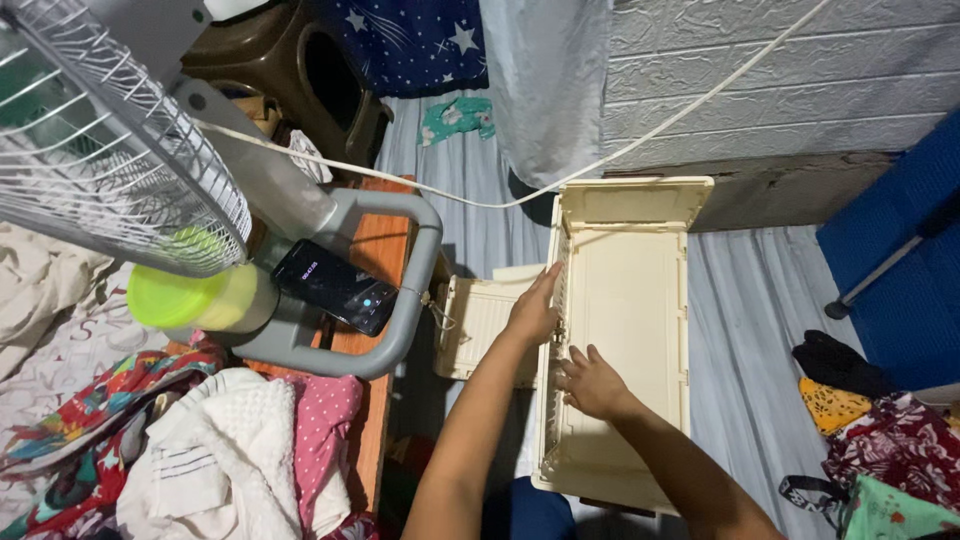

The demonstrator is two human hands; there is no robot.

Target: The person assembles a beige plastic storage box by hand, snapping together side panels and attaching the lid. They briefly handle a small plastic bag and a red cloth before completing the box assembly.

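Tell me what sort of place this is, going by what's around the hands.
Most likely a bedroom or living area in a home. A standing fan, heaps of folded clothes and a star-print fabric surround the cream plastic crate that the left hand and right hand touch.

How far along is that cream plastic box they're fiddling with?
Partly along, it seems. The cream folding crate lies open on the floor, its far end flap raised and a side panel folded outward. In hand: the left hand presses the crate's left wall, and the right hand rests inside beside it. The crate holds nothing yet, and the folded-out panel is not yet upright.
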